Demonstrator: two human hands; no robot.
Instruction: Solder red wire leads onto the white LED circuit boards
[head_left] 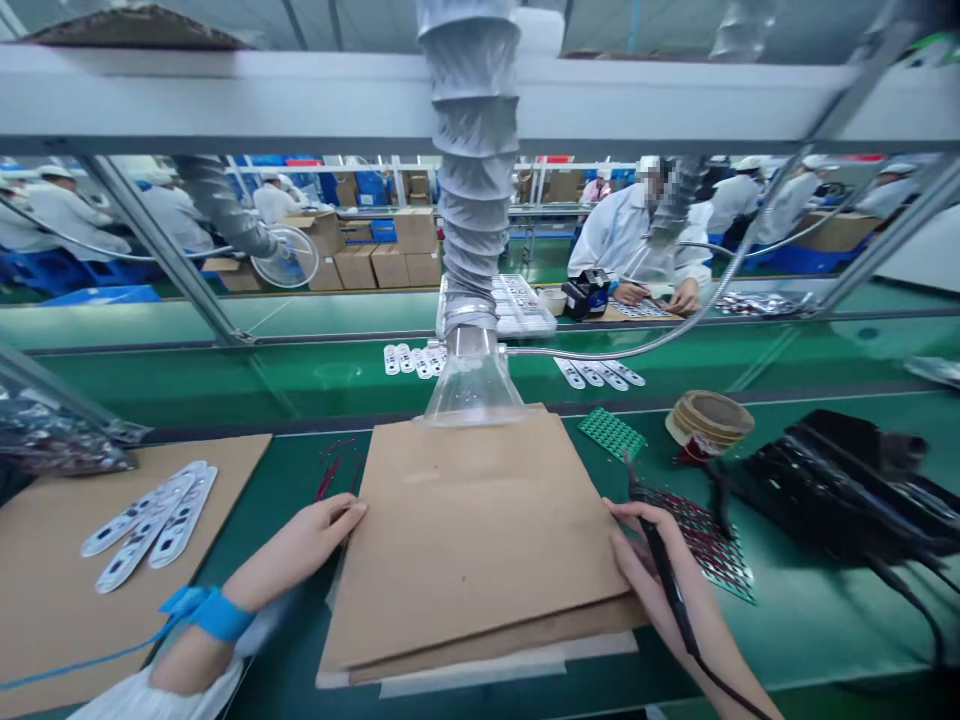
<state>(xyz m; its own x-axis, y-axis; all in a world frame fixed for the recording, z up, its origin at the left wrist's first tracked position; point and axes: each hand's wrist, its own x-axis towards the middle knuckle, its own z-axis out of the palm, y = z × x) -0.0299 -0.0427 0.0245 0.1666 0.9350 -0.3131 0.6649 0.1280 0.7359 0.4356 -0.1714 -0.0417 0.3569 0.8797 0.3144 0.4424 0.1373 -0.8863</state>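
Observation:
A brown cardboard sheet [480, 540] lies in front of me on top of another sheet, slightly askew. My left hand [319, 540] is closed at its left edge, thumb on top and the other fingers partly hidden. A blue band with a cord circles that wrist. At the opposite edge, my right hand [667, 570] holds a black soldering iron [666, 575], tip pointing away from me, while its fingertips touch the cardboard. Red wires [337, 470] lie beyond my left hand. Beside my right hand are a green circuit board panel [611, 433] and another panel with red wires [720, 550].
A clear extractor funnel [476, 385] hangs over the cardboard's far edge. Black equipment [855, 480] with cables and a tan roll [709, 418] stand right. White strip boards [150, 520] lie on cardboard at left. A co-worker [637, 240] works across the green bench.

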